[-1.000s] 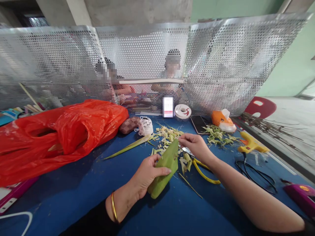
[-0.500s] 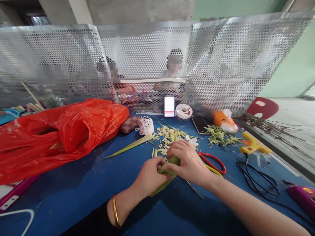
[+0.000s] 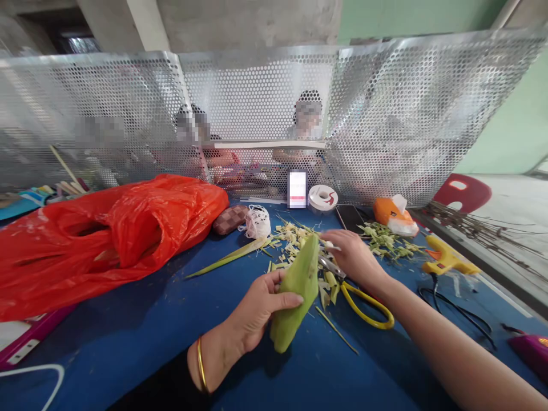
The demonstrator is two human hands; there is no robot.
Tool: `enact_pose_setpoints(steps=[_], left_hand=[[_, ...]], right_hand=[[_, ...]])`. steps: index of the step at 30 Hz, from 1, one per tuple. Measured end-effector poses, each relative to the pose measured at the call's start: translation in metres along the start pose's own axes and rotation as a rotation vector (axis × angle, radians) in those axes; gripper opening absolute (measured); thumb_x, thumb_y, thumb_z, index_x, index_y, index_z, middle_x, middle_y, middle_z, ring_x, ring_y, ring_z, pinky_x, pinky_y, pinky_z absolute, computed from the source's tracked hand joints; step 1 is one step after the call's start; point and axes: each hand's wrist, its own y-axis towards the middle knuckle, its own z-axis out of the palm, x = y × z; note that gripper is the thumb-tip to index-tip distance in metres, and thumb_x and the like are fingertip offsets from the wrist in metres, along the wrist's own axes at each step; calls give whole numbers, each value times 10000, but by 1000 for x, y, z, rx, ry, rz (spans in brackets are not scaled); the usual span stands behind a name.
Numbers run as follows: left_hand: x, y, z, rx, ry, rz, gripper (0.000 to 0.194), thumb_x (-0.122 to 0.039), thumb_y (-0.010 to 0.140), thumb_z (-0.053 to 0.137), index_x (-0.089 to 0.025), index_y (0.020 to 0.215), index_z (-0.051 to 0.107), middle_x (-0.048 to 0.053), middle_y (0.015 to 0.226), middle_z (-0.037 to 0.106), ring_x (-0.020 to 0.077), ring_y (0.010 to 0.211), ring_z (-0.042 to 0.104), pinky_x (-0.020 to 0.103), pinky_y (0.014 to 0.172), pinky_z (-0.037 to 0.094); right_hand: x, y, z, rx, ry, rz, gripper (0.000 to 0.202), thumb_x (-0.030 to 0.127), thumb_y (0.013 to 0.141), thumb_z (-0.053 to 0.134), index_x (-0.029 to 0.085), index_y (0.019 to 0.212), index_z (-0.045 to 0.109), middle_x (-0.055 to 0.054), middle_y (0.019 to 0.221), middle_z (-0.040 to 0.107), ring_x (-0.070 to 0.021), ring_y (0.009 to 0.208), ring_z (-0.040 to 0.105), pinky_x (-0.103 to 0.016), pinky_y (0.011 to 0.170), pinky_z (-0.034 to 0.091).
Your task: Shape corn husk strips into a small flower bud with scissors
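My left hand (image 3: 263,305) is closed round a pale green corn husk (image 3: 297,291), thumb across its front. The husk is a folded, pointed bundle standing at a tilt above the blue table. To its right, my right hand (image 3: 357,257) is apart from it, fingers stretched over the pile of cut husk bits (image 3: 291,237) and beside a small white wad (image 3: 329,245). Its fingertips are partly hidden. Scissors with yellow handles (image 3: 370,311) lie beneath the right wrist, their metal blades pointing toward the pile. A thin stalk (image 3: 338,331) lies nearby.
A red plastic bag (image 3: 171,222) covers the left side. Behind the pile are white string (image 3: 258,221), a checked pouch (image 3: 230,220), a ribbon spool (image 3: 323,198) and a phone (image 3: 350,218). A yellow glue gun (image 3: 447,257) with its cord lies right. A perforated metal screen (image 3: 257,85) stands behind.
My right hand has left the husk and moved right, over the clippings. The husk is now raised upright in my left hand alone. The scissors show more fully.
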Motion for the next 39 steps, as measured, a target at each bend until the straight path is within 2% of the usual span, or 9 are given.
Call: enact_pose_setpoints(steps=[2, 5, 8, 10, 13, 16, 25, 32, 39], left_hand=[[-3, 0, -2, -15, -97, 18, 414, -237, 572, 824, -152, 927, 631, 35, 809, 695, 145, 671, 611, 249, 632, 466], [-2, 1, -6, -38, -163, 45, 402, -238, 604, 818, -152, 954, 639, 33, 800, 693, 132, 653, 608, 233, 615, 459], [0, 2, -7, -33, -182, 65, 376, -229, 621, 807, -151, 954, 648, 31, 797, 689, 130, 658, 606, 236, 628, 460], [2, 2, -5, -39, -168, 70, 371, -227, 616, 806, -150, 947, 657, 30, 794, 687, 134, 675, 606, 234, 635, 454], [4, 3, -3, -50, -129, 65, 382, -214, 597, 809, -153, 948, 671, 21, 785, 684, 129, 676, 594, 226, 637, 440], [5, 4, -3, -31, -100, 59, 386, -192, 596, 806, -153, 957, 673, 24, 805, 689, 126, 667, 588, 235, 649, 447], [5, 7, -7, -36, -187, 138, 249, -302, 746, 726, -140, 920, 650, 72, 781, 709, 206, 651, 671, 342, 690, 512], [5, 6, -5, -113, -156, 99, 254, -271, 690, 766, -127, 890, 704, 60, 713, 715, 156, 626, 636, 265, 641, 494], [3, 5, 0, -81, -130, 85, 226, -238, 691, 755, -104, 872, 721, 90, 701, 729, 178, 635, 654, 275, 653, 497]], right_hand=[[-1, 2, -1, 79, -47, -74, 86, 235, 760, 624, 239, 819, 687, -53, 851, 714, -245, 840, 639, -439, 947, 412], [8, 1, -5, 51, -103, -85, 170, 271, 843, 566, 238, 711, 669, -30, 647, 668, -223, 694, 630, -487, 977, 380], [26, -3, -7, -4, 78, -23, 142, 304, 821, 605, 231, 891, 704, -86, 922, 708, -277, 949, 621, -477, 969, 395], [41, -7, -5, 87, 365, 112, 252, 347, 805, 632, 234, 1021, 694, -91, 1099, 683, -283, 1059, 587, -448, 948, 421], [61, -15, 2, 344, 856, 413, 258, 425, 788, 654, 193, 885, 712, -62, 880, 715, -217, 826, 641, -356, 788, 493], [72, -21, 10, 367, 1088, 613, 245, 388, 689, 760, 168, 739, 665, 3, 672, 645, -120, 609, 571, -246, 612, 469], [79, -31, 16, 502, 1041, 580, 278, 369, 653, 782, 147, 688, 619, 44, 546, 543, -74, 474, 478, -207, 476, 403], [82, -31, 18, 450, 1076, 627, 382, 502, 692, 748, 143, 725, 621, 43, 538, 533, -77, 470, 489, -208, 459, 430], [77, -32, 23, 402, 1028, 617, 353, 444, 654, 787, 163, 685, 577, 60, 505, 524, -72, 443, 465, -209, 454, 410]])
